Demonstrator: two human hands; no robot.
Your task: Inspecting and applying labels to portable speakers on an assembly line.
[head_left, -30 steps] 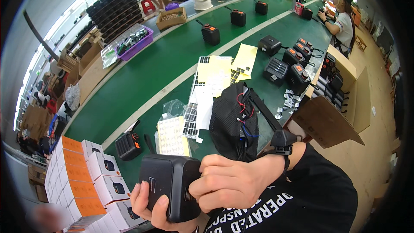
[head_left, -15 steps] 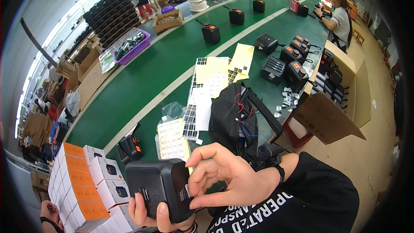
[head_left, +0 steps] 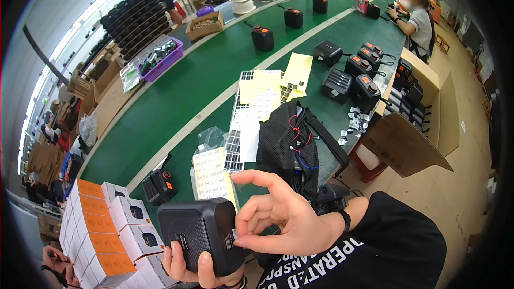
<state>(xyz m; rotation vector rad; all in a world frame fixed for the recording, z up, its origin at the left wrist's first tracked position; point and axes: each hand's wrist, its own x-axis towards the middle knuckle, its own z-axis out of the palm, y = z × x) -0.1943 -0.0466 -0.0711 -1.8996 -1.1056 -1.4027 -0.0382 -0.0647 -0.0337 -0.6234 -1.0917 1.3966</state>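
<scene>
My left hand [head_left: 199, 272] grips a black box-shaped portable speaker [head_left: 184, 222] from below, its mesh front turned toward the lower left. A printed label [head_left: 229, 240] lies on the speaker's right side. Against that label my right hand [head_left: 286, 219] has thumb and curled fingers drawn together, the index finger arched above. A small white bit shows at its fingertips; I cannot make out what it is. Just beyond lie a yellow-backed sticker sheet [head_left: 209, 168] and dark label sheets [head_left: 234, 152]. Another black speaker [head_left: 159, 186] rests left of my hands.
White-and-orange boxes [head_left: 101, 230] are stacked at the left, another person's hands [head_left: 56, 262] beside them. A black mesh bag [head_left: 281, 139] with loose wires sits ahead. Several speakers [head_left: 367, 88] and an open carton [head_left: 412, 134] stand right. A co-worker [head_left: 420, 21] is farther along the green table [head_left: 176, 101].
My right hand's curled fingers have closed toward the thumb at the speaker's label, and the index finger has lifted away. The other person's hands at the left have come further into view.
</scene>
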